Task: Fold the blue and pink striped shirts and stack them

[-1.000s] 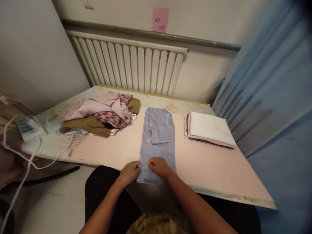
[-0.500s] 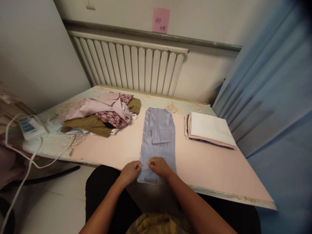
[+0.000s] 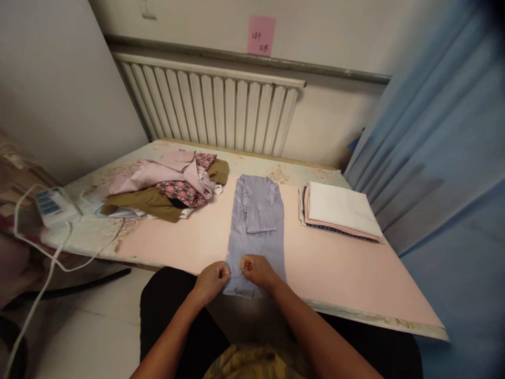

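The left hand (image 3: 212,279) and right hand (image 3: 257,270) each pinch the near hem of the striped shirt (image 3: 257,231), grip closed; an uneven tug could skew its folds.

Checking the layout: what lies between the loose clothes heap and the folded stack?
In the head view, the blue striped shirt, with bare pink tabletop either side of it.

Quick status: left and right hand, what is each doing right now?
Left hand: closed, pinching the near hem of the striped blue shirt.
Right hand: closed, pinching the same hem right beside it.
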`<state>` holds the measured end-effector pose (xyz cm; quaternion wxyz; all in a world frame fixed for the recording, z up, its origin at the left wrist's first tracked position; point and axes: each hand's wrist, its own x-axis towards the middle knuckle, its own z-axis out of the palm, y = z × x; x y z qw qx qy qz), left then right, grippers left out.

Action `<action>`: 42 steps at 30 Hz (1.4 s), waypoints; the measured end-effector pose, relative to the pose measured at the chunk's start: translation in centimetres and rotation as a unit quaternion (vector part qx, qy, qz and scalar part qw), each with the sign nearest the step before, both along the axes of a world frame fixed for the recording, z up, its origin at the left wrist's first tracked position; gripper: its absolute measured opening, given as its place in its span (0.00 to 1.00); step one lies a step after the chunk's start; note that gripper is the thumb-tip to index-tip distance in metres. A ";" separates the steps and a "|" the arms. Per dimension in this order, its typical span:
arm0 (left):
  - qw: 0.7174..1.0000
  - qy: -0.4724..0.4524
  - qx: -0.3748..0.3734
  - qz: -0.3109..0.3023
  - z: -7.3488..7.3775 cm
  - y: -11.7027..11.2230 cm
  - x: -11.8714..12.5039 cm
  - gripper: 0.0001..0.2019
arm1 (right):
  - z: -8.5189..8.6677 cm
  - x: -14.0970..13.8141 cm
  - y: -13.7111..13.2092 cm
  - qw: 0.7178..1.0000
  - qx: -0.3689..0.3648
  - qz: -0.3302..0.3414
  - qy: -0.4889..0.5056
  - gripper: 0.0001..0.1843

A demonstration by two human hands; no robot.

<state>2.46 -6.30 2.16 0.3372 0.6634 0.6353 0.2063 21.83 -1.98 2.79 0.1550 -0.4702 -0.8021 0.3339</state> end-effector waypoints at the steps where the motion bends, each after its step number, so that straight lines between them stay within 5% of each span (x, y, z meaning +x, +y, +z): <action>1: 1.000 0.000 0.007 0.001 0.0 -0.2 0.1 0.02 | 0.0 0.1 -0.1 1.000 0.002 0.004 0.003 0.08; 7: 0.998 0.000 0.051 -0.025 0.4 -1.2 0.2 0.04 | 0.4 0.5 -0.7 0.998 0.016 0.053 0.023 0.08; 16: 0.992 0.008 0.114 -0.049 -1.0 -2.1 0.0 0.06 | 0.7 1.3 -1.4 0.994 0.033 0.082 0.058 0.11; 22: 0.990 -0.034 0.120 0.059 -1.7 -3.5 -0.3 0.03 | 0.3 1.0 -1.4 0.995 0.036 0.052 0.076 0.06; 27: 0.981 -0.043 0.061 0.177 -2.7 -4.4 -0.6 0.11 | -0.4 0.6 -1.4 0.994 0.053 0.048 0.084 0.10; 34: 0.954 -0.227 -0.097 0.172 -4.3 -4.0 0.2 0.22 | -1.1 0.8 -1.3 0.992 0.075 0.058 0.083 0.11; 42: 0.903 -0.367 -0.158 0.156 -3.5 -4.1 0.2 0.25 | -1.4 1.0 -1.3 0.991 0.085 0.067 0.082 0.12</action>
